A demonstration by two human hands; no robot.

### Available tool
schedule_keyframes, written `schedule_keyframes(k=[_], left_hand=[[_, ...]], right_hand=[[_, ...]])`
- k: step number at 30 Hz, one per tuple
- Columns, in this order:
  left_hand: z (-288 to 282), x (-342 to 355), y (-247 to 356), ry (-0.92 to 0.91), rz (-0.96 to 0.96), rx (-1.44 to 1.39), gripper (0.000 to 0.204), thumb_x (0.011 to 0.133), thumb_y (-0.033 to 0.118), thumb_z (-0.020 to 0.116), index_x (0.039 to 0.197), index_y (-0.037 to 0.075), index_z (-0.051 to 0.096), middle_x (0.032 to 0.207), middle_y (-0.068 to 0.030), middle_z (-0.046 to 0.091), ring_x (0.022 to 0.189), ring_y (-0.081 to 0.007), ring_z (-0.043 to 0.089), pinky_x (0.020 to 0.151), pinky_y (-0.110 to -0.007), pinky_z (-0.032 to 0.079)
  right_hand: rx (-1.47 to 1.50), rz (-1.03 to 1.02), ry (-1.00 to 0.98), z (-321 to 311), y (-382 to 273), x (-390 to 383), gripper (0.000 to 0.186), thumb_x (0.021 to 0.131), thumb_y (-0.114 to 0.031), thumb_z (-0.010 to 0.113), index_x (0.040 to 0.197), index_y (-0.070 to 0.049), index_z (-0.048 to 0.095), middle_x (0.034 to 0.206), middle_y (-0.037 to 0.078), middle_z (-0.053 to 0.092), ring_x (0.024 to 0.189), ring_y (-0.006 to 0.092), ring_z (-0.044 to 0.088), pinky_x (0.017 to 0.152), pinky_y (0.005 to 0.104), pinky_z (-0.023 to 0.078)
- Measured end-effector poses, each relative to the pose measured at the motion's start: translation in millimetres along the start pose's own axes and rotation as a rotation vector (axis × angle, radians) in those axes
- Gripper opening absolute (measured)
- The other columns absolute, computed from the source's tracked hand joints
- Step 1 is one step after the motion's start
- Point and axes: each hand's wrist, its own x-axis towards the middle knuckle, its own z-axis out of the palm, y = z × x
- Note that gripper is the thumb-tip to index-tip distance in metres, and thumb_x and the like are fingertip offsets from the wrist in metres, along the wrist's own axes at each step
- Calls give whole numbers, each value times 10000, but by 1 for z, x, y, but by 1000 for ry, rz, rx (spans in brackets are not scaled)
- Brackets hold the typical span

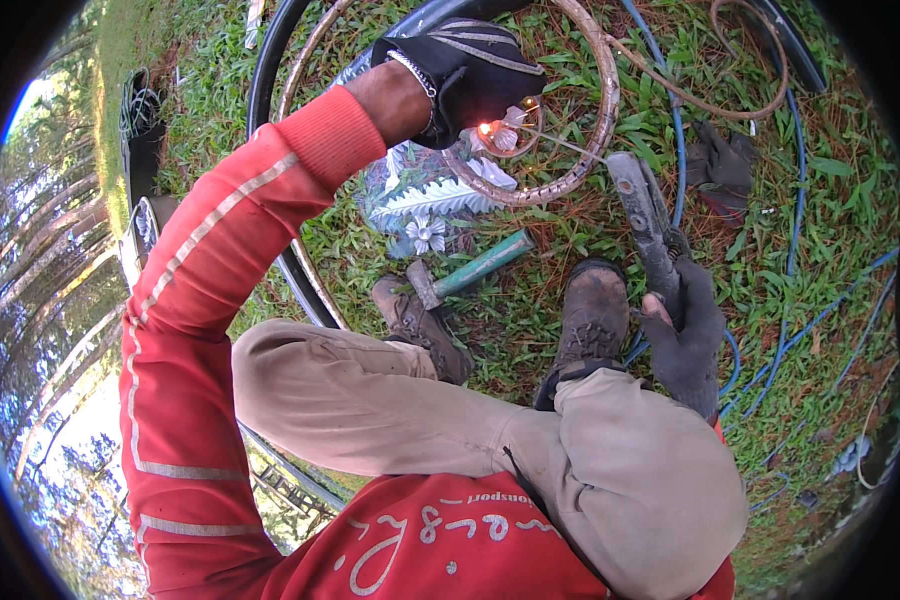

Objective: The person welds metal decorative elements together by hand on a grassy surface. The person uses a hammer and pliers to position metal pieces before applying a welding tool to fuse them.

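My left hand [475,75], in a black glove, is curled over a small metal flower piece [502,132] inside a rusty round ring [607,105]; what its fingers hold is hidden. A bright glow [488,130] shows just below it. My right hand [685,335], in a dark grey glove, grips a worn welding holder [642,210], whose thin rod [570,145] reaches to the glow. Below the ring lie white metal leaves [425,200] and a metal flower [425,233]. A hammer [480,262] with a green handle lies by my left boot [420,330].
Grass [830,170] surrounds me, crossed by blue cables [793,250] and brown hose [770,105]. A spare grey glove [720,165] lies to the right. Black curved tubes [260,80] stand behind the ring. Dark items [140,120] and trees [45,280] are at the left.
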Motion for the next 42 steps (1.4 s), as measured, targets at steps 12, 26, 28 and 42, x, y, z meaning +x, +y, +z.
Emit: schedule_keyframes(k=[12, 26, 28, 42], left_hand=[[5, -1, -1, -29, -20, 71, 220, 906, 146, 743, 1126, 152, 752, 980, -95, 690, 993, -336, 719, 913, -444, 569], [8, -4, -9, -104, 9, 74, 338, 924, 144, 770, 1262, 137, 767, 1100, -105, 721, 1079, -324, 719, 976, -448, 577], [6, -9, -5, 10, 42, 21, 359, 931, 142, 773, 1291, 136, 769, 1138, -106, 740, 1098, -318, 730, 994, -443, 587], [-5, 0, 0, -4, 72, -16, 324, 964, 90, 744, 1288, 86, 751, 918, -123, 644, 875, -337, 669, 803, -464, 567]], right_hand=[[-28, -74, -61, 3, -5, 5, 477, 1030, -210, 792, 1412, 6, 605, 985, 78, 675, 863, 130, 583, 760, 316, 504], [-33, -85, -83, 2, -5, 5, 526, 1026, -187, 802, 1460, 25, 593, 1126, 158, 730, 992, 185, 679, 882, 360, 569], [-27, -86, -81, 2, -4, 4, 527, 1024, -183, 802, 1460, 27, 593, 1127, 158, 728, 989, 186, 679, 879, 361, 570], [-48, -92, -95, 3, -5, 6, 527, 1023, -213, 815, 1445, 21, 602, 1113, 159, 732, 968, 185, 678, 858, 364, 570]])
